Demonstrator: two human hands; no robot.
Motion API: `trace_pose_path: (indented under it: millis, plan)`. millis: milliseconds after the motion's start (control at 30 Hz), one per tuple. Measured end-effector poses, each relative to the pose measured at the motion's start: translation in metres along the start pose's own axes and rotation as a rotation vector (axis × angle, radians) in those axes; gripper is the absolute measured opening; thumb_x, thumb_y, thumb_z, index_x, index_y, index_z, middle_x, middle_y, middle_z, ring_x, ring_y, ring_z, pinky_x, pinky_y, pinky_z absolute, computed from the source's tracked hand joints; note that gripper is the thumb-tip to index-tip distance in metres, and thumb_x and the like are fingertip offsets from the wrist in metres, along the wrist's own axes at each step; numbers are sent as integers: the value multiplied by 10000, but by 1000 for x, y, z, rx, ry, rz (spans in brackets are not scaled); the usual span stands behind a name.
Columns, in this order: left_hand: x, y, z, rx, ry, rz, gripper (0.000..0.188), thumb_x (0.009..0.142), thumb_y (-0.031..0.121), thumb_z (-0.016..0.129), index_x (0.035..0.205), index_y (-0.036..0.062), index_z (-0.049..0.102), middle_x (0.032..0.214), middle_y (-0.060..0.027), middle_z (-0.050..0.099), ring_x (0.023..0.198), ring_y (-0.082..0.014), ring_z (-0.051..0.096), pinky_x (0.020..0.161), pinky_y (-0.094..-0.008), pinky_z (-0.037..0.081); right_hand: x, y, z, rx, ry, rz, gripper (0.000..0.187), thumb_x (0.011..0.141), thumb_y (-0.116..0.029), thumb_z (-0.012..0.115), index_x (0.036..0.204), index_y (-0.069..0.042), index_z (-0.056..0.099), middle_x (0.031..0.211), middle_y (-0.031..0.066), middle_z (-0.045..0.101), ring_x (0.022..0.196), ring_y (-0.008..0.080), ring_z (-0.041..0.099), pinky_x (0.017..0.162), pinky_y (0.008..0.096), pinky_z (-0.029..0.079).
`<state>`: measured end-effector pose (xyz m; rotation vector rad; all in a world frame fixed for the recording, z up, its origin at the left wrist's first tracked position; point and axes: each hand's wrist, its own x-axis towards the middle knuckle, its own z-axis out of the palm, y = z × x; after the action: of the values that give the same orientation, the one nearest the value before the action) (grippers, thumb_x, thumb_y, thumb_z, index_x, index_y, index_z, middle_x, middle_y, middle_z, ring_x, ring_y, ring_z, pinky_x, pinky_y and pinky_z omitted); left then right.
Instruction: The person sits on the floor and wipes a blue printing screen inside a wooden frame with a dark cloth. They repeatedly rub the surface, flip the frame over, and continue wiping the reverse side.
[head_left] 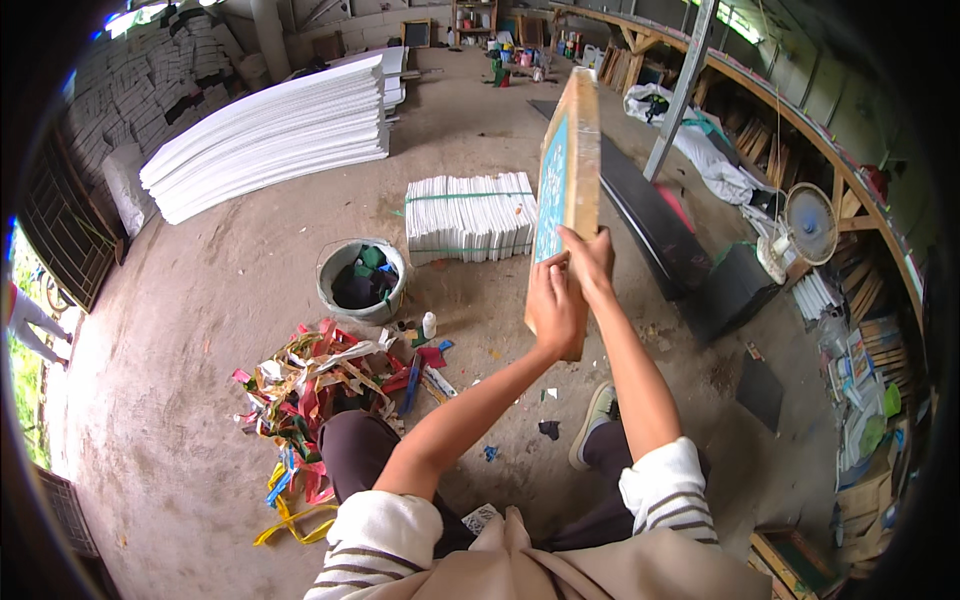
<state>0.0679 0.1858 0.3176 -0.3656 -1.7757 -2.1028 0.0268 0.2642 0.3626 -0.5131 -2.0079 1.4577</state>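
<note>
A wooden screen-printing frame (566, 160) with a teal face and pale markings is held up in front of me, tilted nearly on edge. My left hand (556, 305) is closed on its lower part, thumb up against the teal side. Just above and to the right, my right hand (590, 262) grips the frame's near edge, the two hands almost touching. The fingers behind the wood are partly hidden. Beyond the frame, to its left, lies a strapped bundle of white sheets (468, 215) on the floor.
A grey bucket (330, 300) of dark cloth stands left of the bundle. Coloured scraps (310, 390) heap near my left knee beside a small white bottle (429, 324). A tall white stack (280, 130) lies behind. To the right are black panels (650, 225), a metal post (684, 90) and a fan (809, 224).
</note>
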Motion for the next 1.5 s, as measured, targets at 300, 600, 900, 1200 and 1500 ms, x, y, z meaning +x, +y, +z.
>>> trace_pose_path:
  millis: [300, 600, 900, 1200, 1500]
  plan:
    - [114, -98, -126, 547, 113, -95, 748, 945, 554, 457, 1376, -53, 388, 1284, -265, 509, 1215, -386, 440, 1063, -451, 312, 15, -22, -148, 576, -318, 188, 575, 765, -389, 689, 1179, -6, 574, 994, 109, 633, 891, 208, 628, 780, 343, 513]
    - [58, -129, -122, 337, 208, -428, 589, 902, 528, 572, 1036, -40, 650, 866, -216, 682, 809, -294, 652, 765, -412, 478, 59, 72, -136, 140, -191, 208, 599, 871, -466, 625, 1246, -2, 567, 1110, 64, 635, 996, 163, 612, 859, 294, 475]
    - [7, -264, -146, 466, 432, -584, 546, 936, 509, 537, 1040, -16, 645, 716, -155, 633, 659, -230, 573, 670, -380, 451, 112, 265, -21, -31, -179, 319, 533, 906, -422, 640, 1178, 36, 633, 1098, 80, 662, 974, 145, 619, 842, 270, 471]
    - [-15, -317, -154, 493, 444, -703, 507, 964, 460, 523, 1048, -28, 631, 684, -104, 601, 606, -176, 507, 610, -342, 420, 115, 349, 35, -70, -229, 387, 558, 912, -428, 624, 1190, 55, 623, 1159, 104, 656, 1072, 173, 599, 918, 287, 439]
    - [-14, -330, -159, 676, 287, -637, 566, 975, 428, 493, 1246, -68, 492, 1067, -255, 604, 965, -361, 589, 865, -429, 439, 114, 380, 33, -265, -302, 441, 630, 907, -318, 611, 1401, 21, 416, 1393, 208, 490, 1268, 304, 495, 1041, 360, 383]
